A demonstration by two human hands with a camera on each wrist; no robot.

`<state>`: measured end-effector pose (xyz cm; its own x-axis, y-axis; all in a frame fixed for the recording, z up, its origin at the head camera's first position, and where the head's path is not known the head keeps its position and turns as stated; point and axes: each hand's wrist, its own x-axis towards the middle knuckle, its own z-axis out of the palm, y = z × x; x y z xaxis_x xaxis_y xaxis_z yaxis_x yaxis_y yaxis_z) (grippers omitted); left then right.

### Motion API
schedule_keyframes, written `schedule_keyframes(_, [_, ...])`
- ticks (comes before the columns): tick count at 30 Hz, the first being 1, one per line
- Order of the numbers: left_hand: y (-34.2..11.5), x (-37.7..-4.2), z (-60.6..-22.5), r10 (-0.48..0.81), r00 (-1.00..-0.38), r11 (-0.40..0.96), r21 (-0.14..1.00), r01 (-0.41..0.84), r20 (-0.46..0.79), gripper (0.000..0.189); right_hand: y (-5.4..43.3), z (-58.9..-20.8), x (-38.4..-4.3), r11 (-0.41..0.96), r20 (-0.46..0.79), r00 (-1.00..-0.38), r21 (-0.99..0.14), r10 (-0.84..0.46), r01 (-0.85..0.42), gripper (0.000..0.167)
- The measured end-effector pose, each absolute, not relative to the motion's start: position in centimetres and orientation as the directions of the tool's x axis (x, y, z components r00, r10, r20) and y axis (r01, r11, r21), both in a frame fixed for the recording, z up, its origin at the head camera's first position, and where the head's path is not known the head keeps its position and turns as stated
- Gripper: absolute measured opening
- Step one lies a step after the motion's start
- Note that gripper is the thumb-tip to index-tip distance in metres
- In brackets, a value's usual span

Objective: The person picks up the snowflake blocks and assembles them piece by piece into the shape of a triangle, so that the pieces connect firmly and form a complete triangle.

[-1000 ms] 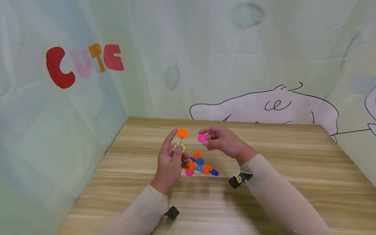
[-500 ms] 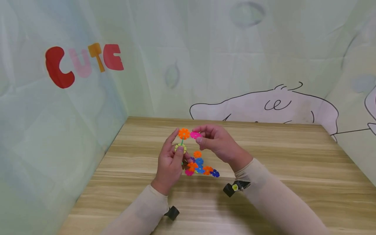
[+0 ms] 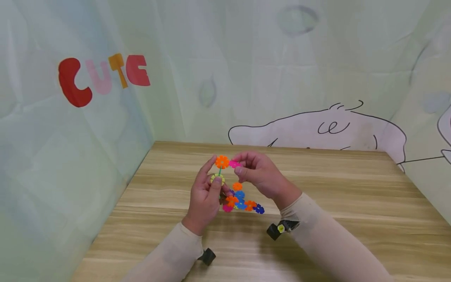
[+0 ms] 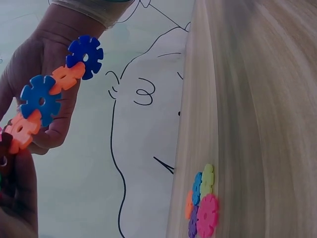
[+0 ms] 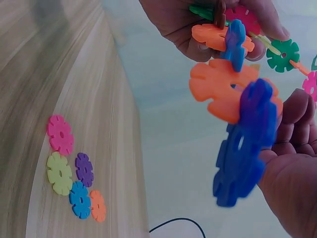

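Note:
My left hand [image 3: 206,196] grips a chain of interlocked flower-shaped plastic discs, its thumb over a yellow disc [image 3: 213,178]. Above the thumb, a green disc [image 5: 283,55] links to an upright orange disc [image 3: 222,161]. My right hand [image 3: 262,174] pinches a pink disc [image 3: 234,164] between thumb and fingers, right at the orange disc's edge; whether their slots are joined cannot be told. From the left hand, the rest of the chain runs through brown, orange and blue discs to a dark blue end disc [image 5: 242,144]. Its part inside the palm is hidden.
Loose discs lie on the wooden table [image 3: 317,235]: pink [image 5: 60,135], yellow-green [image 5: 59,173], purple [image 5: 84,169], blue [image 5: 79,200] and orange [image 5: 97,206]. The chain partly overlaps them in the head view. Printed fabric walls [image 3: 197,58] stand behind and at the sides.
My right hand has moved left, bringing the pink disc from a gap away up to the orange disc's edge. The pink disc has turned flatter. My left hand has hardly moved.

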<state>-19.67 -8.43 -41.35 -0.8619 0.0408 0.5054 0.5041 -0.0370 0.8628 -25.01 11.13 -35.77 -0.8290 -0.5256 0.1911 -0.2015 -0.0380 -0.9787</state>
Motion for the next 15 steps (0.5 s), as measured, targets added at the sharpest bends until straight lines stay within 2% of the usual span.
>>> schedule_keyframes(6, [-8.47,-19.85,-41.54,0.042,-0.828,-0.013,0.829,0.559,0.559,0.053,11.05,-35.73,-24.94,-0.031,0.198,-0.822,-0.976,-0.534,-0.215,0.020])
schedule_keyframes(15, [-8.63,-19.81,-41.58,0.052,-0.830,-0.032,0.832,0.554,0.555,0.052,11.12,-35.64,-25.22,0.010,0.173,-0.829,-0.977,-0.532,-0.211,0.022])
